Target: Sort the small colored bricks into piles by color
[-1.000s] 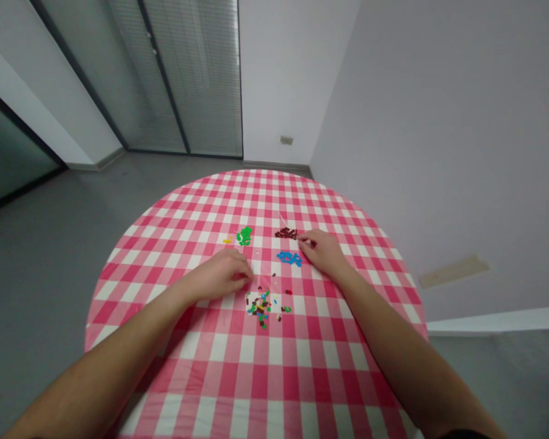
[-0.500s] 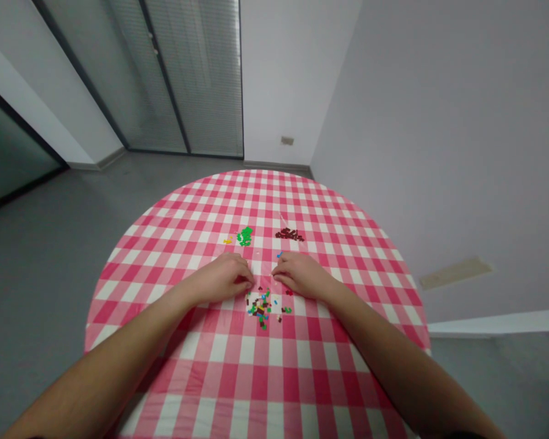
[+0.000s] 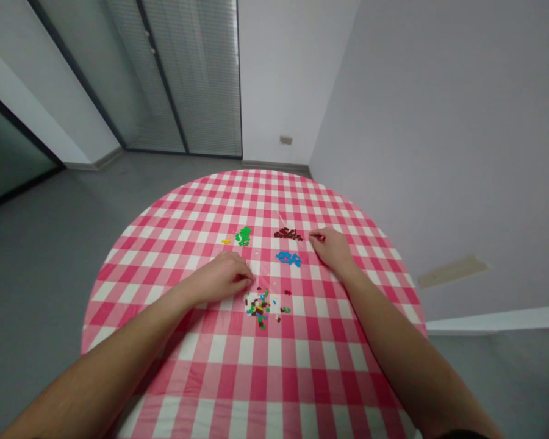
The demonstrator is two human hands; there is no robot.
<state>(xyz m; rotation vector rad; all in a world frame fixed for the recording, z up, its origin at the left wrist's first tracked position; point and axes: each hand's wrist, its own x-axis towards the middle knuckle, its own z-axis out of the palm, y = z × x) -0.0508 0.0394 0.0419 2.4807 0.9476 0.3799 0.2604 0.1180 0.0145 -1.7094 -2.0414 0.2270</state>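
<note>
My right hand (image 3: 333, 249) is just right of a pile of dark brown pieces (image 3: 287, 234), thumb and fingertips closed together; whatever they hold is too small to make out. Below that pile lies a group of blue pieces (image 3: 288, 258). My left hand (image 3: 226, 277) rests on the cloth with its fingers curled in a pinch, and its fingertips hide what may be in them. Close to those fingertips is a mixed heap of tiny coloured pieces (image 3: 258, 308) resembling toy bricks. Beyond my left hand are green pieces (image 3: 243, 236) and a few yellow pieces (image 3: 226, 241).
A red and white checked tablecloth (image 3: 210, 378) covers the round table. One red piece (image 3: 288, 292) and several loose green bits (image 3: 285, 310) lie right of the mixed heap. Behind the table stand a white wall (image 3: 293, 73) and glass panels with blinds (image 3: 201, 79).
My right hand has moved away from the mixed heap, outward to the right and farther up the table, uncovering the blue pieces. My left hand has stayed almost where it was.
</note>
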